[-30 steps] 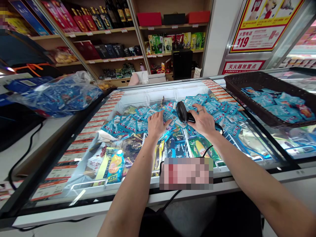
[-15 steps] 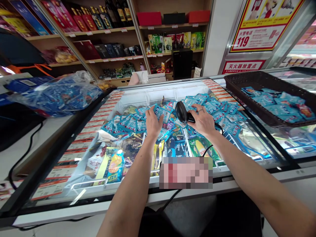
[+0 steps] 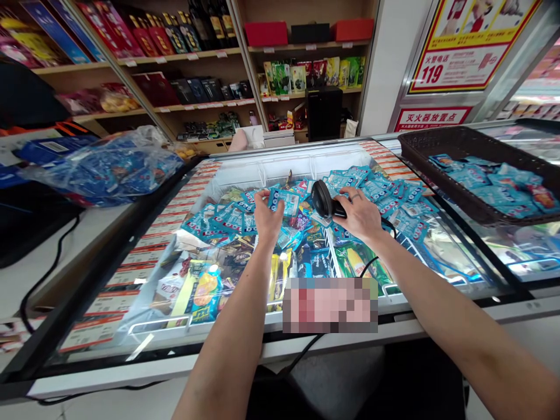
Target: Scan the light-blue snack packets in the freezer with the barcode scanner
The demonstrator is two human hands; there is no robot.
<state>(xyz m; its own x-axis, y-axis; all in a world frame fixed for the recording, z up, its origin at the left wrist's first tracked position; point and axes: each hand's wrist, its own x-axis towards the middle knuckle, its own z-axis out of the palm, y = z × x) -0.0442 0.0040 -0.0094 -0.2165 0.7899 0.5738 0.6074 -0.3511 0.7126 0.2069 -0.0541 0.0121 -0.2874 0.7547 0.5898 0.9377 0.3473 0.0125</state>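
In the head view, a black handheld barcode scanner (image 3: pixel 322 200) is in my right hand (image 3: pixel 359 214), whose fingers wrap round its handle. The scanner's head points left, over the packets. My left hand (image 3: pixel 268 220) is at a small blue snack packet (image 3: pixel 290 202) with a white barcode label. Its thumb and fingers are apart, and part of the packet shows between them. Many similar blue packets (image 3: pixel 385 189) are spread over the glass top of a chest freezer (image 3: pixel 210 175), around both hands. Coloured ice-cream wrappers (image 3: pixel 205 291) show through the glass below.
A dark woven basket (image 3: pixel 437 192) of blue packets stands at the right. On the left lies a clear plastic bag (image 3: pixel 131 166) of blue packs. The scanner's cable (image 3: pixel 371 261) runs under my right forearm. Shelves (image 3: pixel 205 105) of goods stand behind the freezer.
My left hand has shifted slightly left and towards me, and its fingers have drawn back a little at the packet. My right hand and the scanner have stayed in place.
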